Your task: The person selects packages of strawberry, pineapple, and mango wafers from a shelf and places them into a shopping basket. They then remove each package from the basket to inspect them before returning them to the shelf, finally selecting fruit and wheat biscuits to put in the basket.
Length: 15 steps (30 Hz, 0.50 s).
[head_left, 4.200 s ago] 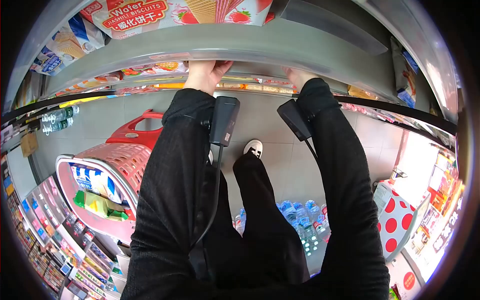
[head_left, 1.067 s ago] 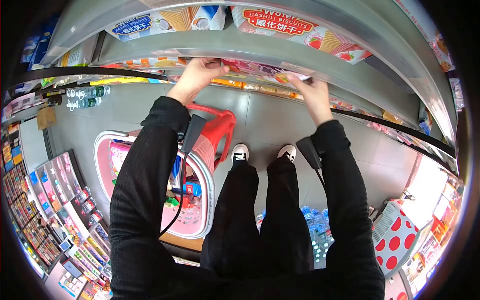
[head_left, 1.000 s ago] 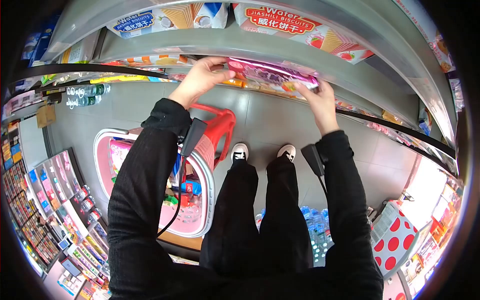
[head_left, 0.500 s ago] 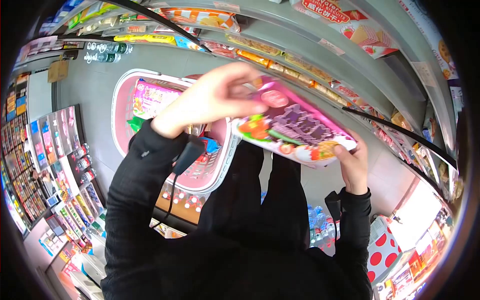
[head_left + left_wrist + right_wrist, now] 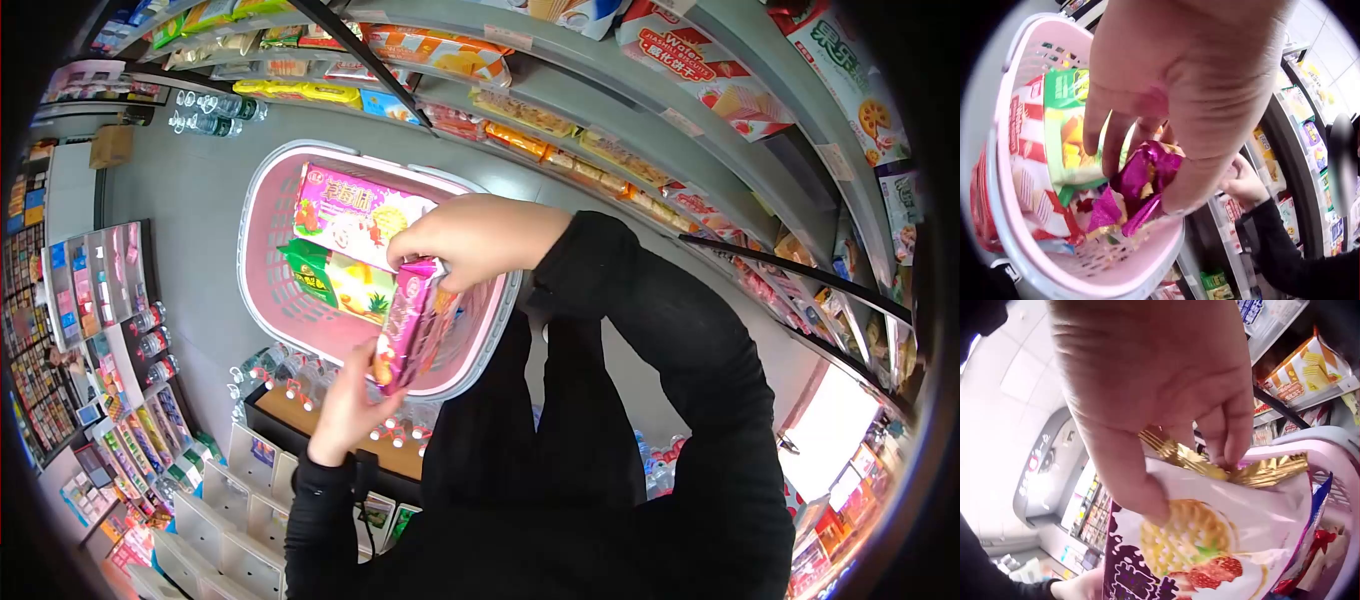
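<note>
Your fingers [image 5: 1239, 428], right hand [image 5: 485, 235] and left hand [image 5: 348, 412], pinch opposite ends of the purple packet [image 5: 408, 320], seemingly for steadiness | narrow side up, over the basket [image 5: 335, 328] | inside: pink packet [image 5: 350, 212], green packet [image 5: 315, 270] lying side by side

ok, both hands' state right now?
Left hand: closed, holding one end of the purple packet.
Right hand: closed, holding the other end.

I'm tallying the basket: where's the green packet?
In the head view, the green packet lies in the pink basket, beside the pink packet, left of the held purple packet.
</note>
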Each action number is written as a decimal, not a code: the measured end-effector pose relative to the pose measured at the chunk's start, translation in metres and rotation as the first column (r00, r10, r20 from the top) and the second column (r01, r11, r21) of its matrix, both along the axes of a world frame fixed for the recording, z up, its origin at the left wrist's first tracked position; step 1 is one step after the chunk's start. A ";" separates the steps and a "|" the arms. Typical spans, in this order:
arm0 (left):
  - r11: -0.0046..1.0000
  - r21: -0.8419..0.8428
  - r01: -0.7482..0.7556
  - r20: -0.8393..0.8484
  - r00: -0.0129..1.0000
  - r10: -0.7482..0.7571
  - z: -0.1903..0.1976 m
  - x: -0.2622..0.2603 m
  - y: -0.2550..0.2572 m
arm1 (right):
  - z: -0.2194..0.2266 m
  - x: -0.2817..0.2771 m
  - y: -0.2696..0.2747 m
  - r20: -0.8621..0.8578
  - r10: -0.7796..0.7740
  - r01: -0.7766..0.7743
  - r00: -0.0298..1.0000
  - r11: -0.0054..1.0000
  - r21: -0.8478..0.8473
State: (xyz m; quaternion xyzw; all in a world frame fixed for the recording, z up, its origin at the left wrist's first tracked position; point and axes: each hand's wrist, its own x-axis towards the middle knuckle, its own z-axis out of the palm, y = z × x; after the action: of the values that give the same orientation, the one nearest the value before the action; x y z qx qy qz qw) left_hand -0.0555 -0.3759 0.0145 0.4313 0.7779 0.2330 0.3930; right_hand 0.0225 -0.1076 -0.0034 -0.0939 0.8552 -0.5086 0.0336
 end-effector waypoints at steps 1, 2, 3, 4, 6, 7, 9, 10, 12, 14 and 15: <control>1.000 -0.012 0.010 -0.018 1.000 -0.011 -0.007 0.007 -0.001 | -0.001 -0.005 -0.002 0.037 0.058 -0.063 0.998 0.988 0.142; 0.999 -0.024 0.039 -0.026 0.999 -0.039 -0.014 0.012 -0.001 | -0.007 -0.010 -0.006 0.062 0.111 -0.124 0.992 0.946 0.298; 0.997 -0.035 0.065 -0.033 0.997 -0.066 -0.022 0.017 -0.001 | -0.015 -0.010 -0.010 0.074 0.119 -0.136 0.990 0.942 0.307; 0.995 -0.035 0.093 -0.061 0.994 -0.095 -0.029 0.022 0.000 | -0.022 -0.009 -0.015 0.089 0.085 -0.112 0.992 0.920 0.376; 0.994 -0.066 0.084 -0.084 0.992 -0.090 -0.033 0.028 0.009 | -0.031 -0.002 -0.023 0.067 0.018 -0.051 0.998 0.845 0.532; 0.990 -0.109 0.089 -0.114 0.988 -0.102 -0.035 0.029 0.015 | -0.036 0.002 -0.024 0.071 0.030 -0.063 0.997 0.841 0.537; 0.992 -0.081 0.097 -0.099 0.990 -0.105 -0.039 0.027 0.022 | -0.047 0.009 -0.028 -0.080 -0.057 0.094 0.995 0.785 0.612; 0.982 -0.150 0.117 -0.108 0.985 -0.133 -0.040 0.027 0.027 | -0.050 0.010 -0.031 -0.099 -0.067 0.115 0.993 0.756 0.645; 0.967 -0.218 0.130 -0.116 0.981 -0.158 -0.039 0.025 0.034 | -0.048 0.012 -0.034 -0.101 -0.084 0.130 0.991 0.744 0.656; 0.927 -0.317 0.199 -0.084 0.968 -0.236 -0.035 0.019 0.042 | -0.036 0.013 -0.030 -0.048 -0.126 0.127 0.991 0.757 0.640; 0.927 -0.316 0.201 -0.089 0.967 -0.240 -0.031 0.012 0.044 | -0.031 0.014 -0.024 -0.053 -0.129 0.133 0.990 0.756 0.641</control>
State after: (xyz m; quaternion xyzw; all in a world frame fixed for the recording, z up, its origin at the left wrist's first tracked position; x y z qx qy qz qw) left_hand -0.0431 -0.3315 -0.0163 0.4639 0.7744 0.0369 0.4286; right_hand 0.0363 -0.1313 -0.0341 -0.0180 0.9821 -0.1858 0.0257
